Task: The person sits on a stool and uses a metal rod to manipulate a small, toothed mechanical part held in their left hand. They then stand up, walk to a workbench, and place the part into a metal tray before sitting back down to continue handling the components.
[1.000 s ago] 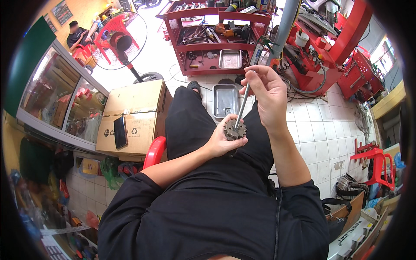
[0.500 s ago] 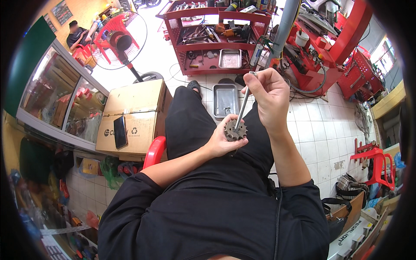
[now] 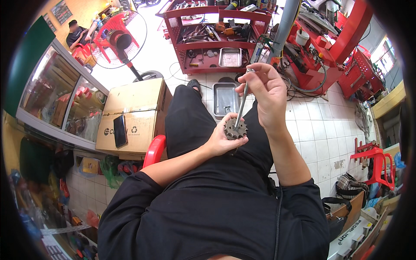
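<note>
My left hand (image 3: 220,141) is closed around a dark metal sprocket (image 3: 236,130), whose toothed face is turned up. My right hand (image 3: 269,93) grips the upper end of a slim steel wrench (image 3: 244,104) between thumb and fingers. The wrench slants down to the left, its lower tip at bolts near the sprocket's middle; I cannot tell how it is seated. Beyond my hands a metal tray (image 3: 225,99) lies on the floor between my legs, holding a few small dark parts.
A red tool cart (image 3: 219,43) stands ahead. On the left are a cardboard box (image 3: 134,104) with a phone (image 3: 120,131) on it, and a fan (image 3: 119,40). A red lift (image 3: 320,71) and a red stool (image 3: 376,162) stand right. Another person (image 3: 78,34) sits far left.
My right hand has shifted slightly left and up, and the wrench's top has swung left, leaving it steeper. My left hand and the sprocket have hardly moved.
</note>
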Demonstrator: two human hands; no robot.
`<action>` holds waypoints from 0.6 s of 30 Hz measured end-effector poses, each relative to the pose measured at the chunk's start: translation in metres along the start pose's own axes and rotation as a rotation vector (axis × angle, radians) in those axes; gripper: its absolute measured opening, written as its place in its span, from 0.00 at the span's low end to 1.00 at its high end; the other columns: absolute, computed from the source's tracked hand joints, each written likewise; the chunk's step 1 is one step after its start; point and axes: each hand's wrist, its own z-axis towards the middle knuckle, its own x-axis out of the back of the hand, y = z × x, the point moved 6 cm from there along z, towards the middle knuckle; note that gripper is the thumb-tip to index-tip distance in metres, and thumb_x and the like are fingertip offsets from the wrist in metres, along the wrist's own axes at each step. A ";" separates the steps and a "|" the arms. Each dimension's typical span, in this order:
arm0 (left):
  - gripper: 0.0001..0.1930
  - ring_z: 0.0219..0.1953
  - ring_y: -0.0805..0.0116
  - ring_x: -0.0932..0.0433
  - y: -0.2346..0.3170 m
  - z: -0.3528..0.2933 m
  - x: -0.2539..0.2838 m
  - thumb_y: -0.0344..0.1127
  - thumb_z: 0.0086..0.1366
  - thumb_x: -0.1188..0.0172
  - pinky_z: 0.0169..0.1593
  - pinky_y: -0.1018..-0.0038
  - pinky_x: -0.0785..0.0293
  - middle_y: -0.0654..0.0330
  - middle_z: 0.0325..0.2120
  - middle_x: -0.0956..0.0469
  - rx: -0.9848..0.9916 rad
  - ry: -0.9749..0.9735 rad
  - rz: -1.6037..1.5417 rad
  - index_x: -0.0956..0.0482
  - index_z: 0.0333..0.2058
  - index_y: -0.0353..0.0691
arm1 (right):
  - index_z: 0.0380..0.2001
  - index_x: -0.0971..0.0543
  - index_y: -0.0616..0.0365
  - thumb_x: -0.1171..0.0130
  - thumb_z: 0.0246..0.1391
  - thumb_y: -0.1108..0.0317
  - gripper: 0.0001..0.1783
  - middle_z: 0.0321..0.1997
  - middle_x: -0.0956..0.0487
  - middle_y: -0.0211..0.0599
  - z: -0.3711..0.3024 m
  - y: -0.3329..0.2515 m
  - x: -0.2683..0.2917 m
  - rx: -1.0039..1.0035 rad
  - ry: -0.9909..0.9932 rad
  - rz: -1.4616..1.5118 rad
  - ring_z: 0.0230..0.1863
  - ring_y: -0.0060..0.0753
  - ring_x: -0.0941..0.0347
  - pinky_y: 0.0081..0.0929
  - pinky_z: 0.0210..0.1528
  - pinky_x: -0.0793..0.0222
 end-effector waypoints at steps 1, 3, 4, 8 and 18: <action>0.24 0.32 0.75 0.26 0.000 0.000 0.000 0.21 0.54 0.38 0.36 0.79 0.28 0.60 0.29 0.27 0.005 0.002 -0.014 0.40 0.46 0.40 | 0.38 0.27 0.64 0.45 0.57 0.69 0.10 0.30 0.22 0.35 -0.001 0.000 -0.001 0.031 -0.002 -0.041 0.29 0.20 0.25 0.16 0.32 0.31; 0.24 0.33 0.79 0.27 0.000 -0.001 0.001 0.24 0.52 0.35 0.38 0.80 0.29 0.64 0.30 0.28 -0.001 0.028 0.003 0.37 0.46 0.39 | 0.37 0.26 0.64 0.44 0.57 0.68 0.10 0.30 0.22 0.34 -0.001 0.000 -0.001 0.053 -0.001 -0.081 0.29 0.19 0.26 0.15 0.32 0.32; 0.25 0.34 0.81 0.27 0.000 -0.001 0.001 0.26 0.51 0.34 0.39 0.81 0.30 0.66 0.31 0.28 -0.004 0.041 0.011 0.36 0.46 0.38 | 0.37 0.26 0.64 0.44 0.56 0.68 0.09 0.30 0.22 0.34 -0.001 0.000 0.001 0.044 0.002 -0.081 0.29 0.19 0.26 0.15 0.32 0.32; 0.25 0.34 0.81 0.28 0.000 -0.001 0.001 0.26 0.51 0.34 0.39 0.81 0.30 0.67 0.31 0.28 0.015 0.048 -0.014 0.36 0.46 0.39 | 0.34 0.25 0.64 0.41 0.54 0.72 0.07 0.29 0.23 0.33 -0.001 -0.003 0.001 -0.082 0.032 -0.012 0.29 0.18 0.27 0.14 0.33 0.32; 0.25 0.33 0.79 0.27 0.003 -0.001 0.001 0.25 0.52 0.35 0.38 0.80 0.29 0.64 0.30 0.27 0.011 0.043 -0.010 0.37 0.46 0.39 | 0.39 0.27 0.60 0.46 0.58 0.67 0.09 0.31 0.22 0.33 0.002 0.003 0.008 0.013 0.070 -0.045 0.30 0.18 0.26 0.16 0.32 0.34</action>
